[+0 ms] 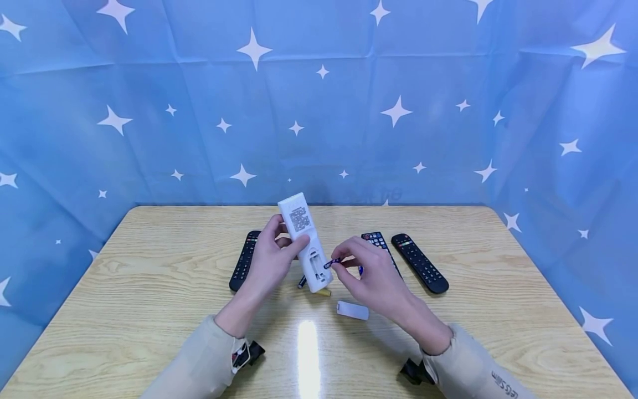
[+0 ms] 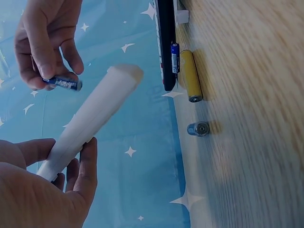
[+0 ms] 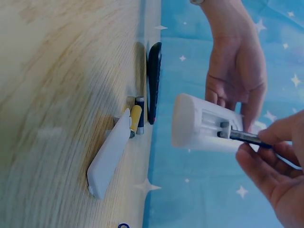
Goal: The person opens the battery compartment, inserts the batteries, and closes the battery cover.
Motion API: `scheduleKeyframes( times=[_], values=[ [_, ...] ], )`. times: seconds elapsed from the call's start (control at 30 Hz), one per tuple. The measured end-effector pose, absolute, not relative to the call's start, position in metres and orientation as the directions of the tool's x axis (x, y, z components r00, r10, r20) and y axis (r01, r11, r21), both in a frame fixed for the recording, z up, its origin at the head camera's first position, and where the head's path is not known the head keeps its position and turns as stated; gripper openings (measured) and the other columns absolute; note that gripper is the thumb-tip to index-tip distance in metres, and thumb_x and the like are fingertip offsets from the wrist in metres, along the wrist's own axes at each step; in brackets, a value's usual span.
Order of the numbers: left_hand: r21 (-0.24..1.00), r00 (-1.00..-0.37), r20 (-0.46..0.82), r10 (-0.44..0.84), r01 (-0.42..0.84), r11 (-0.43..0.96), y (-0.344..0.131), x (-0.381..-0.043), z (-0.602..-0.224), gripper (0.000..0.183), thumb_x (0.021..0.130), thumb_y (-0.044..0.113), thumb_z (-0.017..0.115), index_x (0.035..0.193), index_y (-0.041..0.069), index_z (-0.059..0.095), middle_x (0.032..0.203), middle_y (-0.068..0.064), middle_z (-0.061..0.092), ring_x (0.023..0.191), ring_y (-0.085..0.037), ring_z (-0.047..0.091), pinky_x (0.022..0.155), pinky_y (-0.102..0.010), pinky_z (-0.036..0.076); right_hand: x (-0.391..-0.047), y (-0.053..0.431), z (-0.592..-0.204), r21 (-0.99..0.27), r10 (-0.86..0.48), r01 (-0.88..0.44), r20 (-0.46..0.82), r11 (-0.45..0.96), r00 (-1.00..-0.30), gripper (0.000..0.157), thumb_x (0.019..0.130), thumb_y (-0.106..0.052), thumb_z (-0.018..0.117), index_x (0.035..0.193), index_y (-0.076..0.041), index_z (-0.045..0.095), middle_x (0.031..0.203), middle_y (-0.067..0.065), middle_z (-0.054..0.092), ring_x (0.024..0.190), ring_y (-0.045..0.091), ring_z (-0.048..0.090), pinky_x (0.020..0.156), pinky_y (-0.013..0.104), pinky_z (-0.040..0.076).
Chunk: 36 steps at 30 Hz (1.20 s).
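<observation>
My left hand (image 1: 269,257) holds a white remote control (image 1: 308,241) above the table, its back and open battery compartment (image 3: 211,121) facing me. The thumb lies across the remote's back. Between thumb and fingers, my right hand (image 1: 371,274) pinches a slim blue battery (image 2: 64,83), right at the compartment's side. In the right wrist view the battery's end overlaps the compartment edge; I cannot tell whether they touch. The white battery cover (image 1: 353,310) lies on the table below my right hand.
Under the remote lie a yellow battery (image 2: 191,76) and a dark battery (image 1: 302,281); another blue battery (image 2: 175,58) lies near them. Black remotes rest at left (image 1: 244,263) and right (image 1: 420,263), with a many-buttoned remote (image 1: 376,240) behind my right hand. A starry blue cloth (image 1: 319,149) hangs behind.
</observation>
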<state>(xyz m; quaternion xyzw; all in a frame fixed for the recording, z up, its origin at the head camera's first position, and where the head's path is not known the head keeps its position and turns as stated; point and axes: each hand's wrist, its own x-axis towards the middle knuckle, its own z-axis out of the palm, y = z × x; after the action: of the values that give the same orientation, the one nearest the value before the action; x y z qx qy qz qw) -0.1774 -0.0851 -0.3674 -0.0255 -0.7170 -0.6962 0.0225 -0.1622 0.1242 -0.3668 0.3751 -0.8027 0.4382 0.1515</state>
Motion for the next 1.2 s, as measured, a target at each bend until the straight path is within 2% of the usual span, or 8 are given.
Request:
scheduleKeyframes(
  times=[0.43, 0.63, 0.83, 1.2],
  values=[
    [0.997, -0.998, 0.067, -0.001, 0.067, -0.025, -0.0852, -0.1773, -0.3660, 0.044, 0.090, 0.010, 0.068, 0.128, 0.014, 0.047, 0.108, -0.013, 0.056, 0.094, -0.024, 0.066, 0.073, -0.036, 0.056, -0.1605, 0.1235, -0.3659, -0.566, -0.484, -0.740, 0.564, 0.363, -0.669, 0.015, 0.084, 0.000, 0.072, 0.093, -0.010, 0.065, 0.093, -0.005, 0.061, 0.086, 0.009, 0.063, 0.070, 0.020, 0.054],
    [0.997, -0.998, 0.060, 0.007, 0.060, -0.058, -0.0856, -0.1778, -0.3666, 0.045, 0.090, 0.010, 0.068, 0.129, 0.012, 0.046, 0.108, -0.015, 0.055, 0.094, -0.026, 0.066, 0.073, -0.037, 0.056, -0.1605, 0.1229, -0.3673, -0.559, -0.497, -0.749, 0.565, 0.356, -0.659, 0.017, 0.079, 0.004, 0.075, 0.087, -0.008, 0.066, 0.089, -0.004, 0.060, 0.081, 0.008, 0.063, 0.068, 0.019, 0.053],
    [0.998, -0.999, 0.039, -0.004, 0.039, -0.056, -0.0861, -0.1770, -0.3654, 0.045, 0.090, 0.011, 0.069, 0.129, 0.012, 0.045, 0.108, -0.015, 0.055, 0.093, -0.027, 0.066, 0.071, -0.039, 0.057, -0.1581, 0.1238, -0.3683, -0.526, -0.526, -0.750, 0.537, 0.401, -0.659, 0.021, 0.073, 0.003, 0.081, 0.080, -0.012, 0.067, 0.085, -0.006, 0.060, 0.075, 0.003, 0.062, 0.064, 0.017, 0.052],
    [0.997, -0.999, 0.035, -0.001, 0.035, -0.065, -0.0882, -0.1783, -0.3653, 0.045, 0.090, 0.014, 0.068, 0.129, 0.013, 0.045, 0.109, -0.015, 0.055, 0.091, -0.026, 0.066, 0.071, -0.038, 0.057, -0.1604, 0.1243, -0.3702, -0.509, -0.554, -0.768, 0.538, 0.388, -0.636, 0.017, 0.074, 0.004, 0.080, 0.083, -0.010, 0.074, 0.087, -0.005, 0.068, 0.076, 0.004, 0.063, 0.066, 0.015, 0.051]
  ],
)
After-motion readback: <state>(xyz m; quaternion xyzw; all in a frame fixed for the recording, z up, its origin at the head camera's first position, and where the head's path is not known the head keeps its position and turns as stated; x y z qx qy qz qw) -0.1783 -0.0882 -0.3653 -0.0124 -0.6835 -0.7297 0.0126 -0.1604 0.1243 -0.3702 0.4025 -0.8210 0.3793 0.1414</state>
